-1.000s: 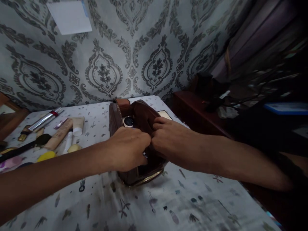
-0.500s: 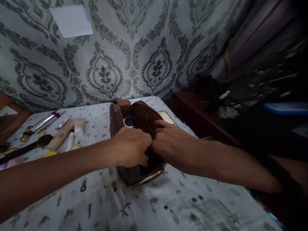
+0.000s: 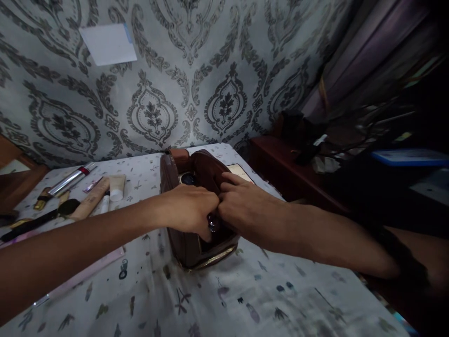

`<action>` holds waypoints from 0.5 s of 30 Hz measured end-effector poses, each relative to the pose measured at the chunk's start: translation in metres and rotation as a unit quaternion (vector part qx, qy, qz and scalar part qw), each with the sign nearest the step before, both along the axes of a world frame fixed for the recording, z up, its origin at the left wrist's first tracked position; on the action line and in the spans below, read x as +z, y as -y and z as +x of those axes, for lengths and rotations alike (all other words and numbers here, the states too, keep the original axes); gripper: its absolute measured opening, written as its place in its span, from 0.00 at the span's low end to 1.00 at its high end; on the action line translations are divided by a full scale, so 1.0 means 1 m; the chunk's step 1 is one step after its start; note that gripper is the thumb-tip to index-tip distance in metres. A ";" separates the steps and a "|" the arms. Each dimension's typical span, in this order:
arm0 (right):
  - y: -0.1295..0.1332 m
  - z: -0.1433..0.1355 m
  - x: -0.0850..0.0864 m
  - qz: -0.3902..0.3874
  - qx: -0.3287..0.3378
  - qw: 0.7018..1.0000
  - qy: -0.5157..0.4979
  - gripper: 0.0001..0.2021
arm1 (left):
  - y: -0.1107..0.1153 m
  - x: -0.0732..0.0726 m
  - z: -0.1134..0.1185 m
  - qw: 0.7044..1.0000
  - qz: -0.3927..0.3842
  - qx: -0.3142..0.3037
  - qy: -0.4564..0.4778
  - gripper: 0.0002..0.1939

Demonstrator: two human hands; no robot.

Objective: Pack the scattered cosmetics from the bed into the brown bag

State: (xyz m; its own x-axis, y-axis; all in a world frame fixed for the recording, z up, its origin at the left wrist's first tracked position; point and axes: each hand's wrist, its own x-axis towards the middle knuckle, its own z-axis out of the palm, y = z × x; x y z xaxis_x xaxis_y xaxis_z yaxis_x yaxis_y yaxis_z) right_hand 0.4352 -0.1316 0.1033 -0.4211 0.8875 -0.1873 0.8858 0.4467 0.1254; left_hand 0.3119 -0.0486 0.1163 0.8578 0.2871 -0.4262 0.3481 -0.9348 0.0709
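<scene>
A brown zip bag point(image 3: 183, 245) with a gold zipper stands open on the bed-like, patterned white cloth. Curled over its mouth, my left hand point(image 3: 191, 206) is closed around a small shiny dark object point(image 3: 212, 223), mostly hidden by the fingers. My right hand point(image 3: 245, 206) grips the bag's right side, its fingers bent over the brown flap and meeting the left hand. Inside the bag, beyond my left hand, a round dark-topped item point(image 3: 188, 178) shows. The rest of the contents is hidden by shadow and my hands.
Left of the bag lie a cream tube point(image 3: 117, 188), a beige tube point(image 3: 91, 199), a silver cylinder point(image 3: 68, 181) and a black brush point(image 3: 35, 223). A lit phone point(image 3: 240, 172) lies behind my right hand. A patterned wall point(image 3: 189, 93) rises behind; dark clutter stands right.
The shiny dark object beneath my left fingers shows more now. Both hands have stayed at the bag. The view has shifted slightly, and a pink flat item shows under my left forearm.
</scene>
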 end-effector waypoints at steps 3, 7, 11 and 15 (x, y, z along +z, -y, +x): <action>0.001 -0.002 0.003 0.005 0.000 1.000 -0.003 0.11 | 0.000 0.002 0.000 1.000 0.004 -0.009 -0.011 0.15; 0.000 -0.007 0.011 -0.052 -0.022 0.998 0.029 0.11 | 0.001 0.002 0.002 1.000 -0.003 -0.004 -0.012 0.16; -0.002 -0.009 0.011 -0.066 -0.040 0.997 0.024 0.09 | -0.001 0.000 0.000 1.000 -0.009 0.029 0.005 0.17; 0.002 -0.001 0.003 -0.013 -0.033 0.998 -0.044 0.10 | -0.001 0.000 -0.002 0.999 -0.016 0.042 0.027 0.16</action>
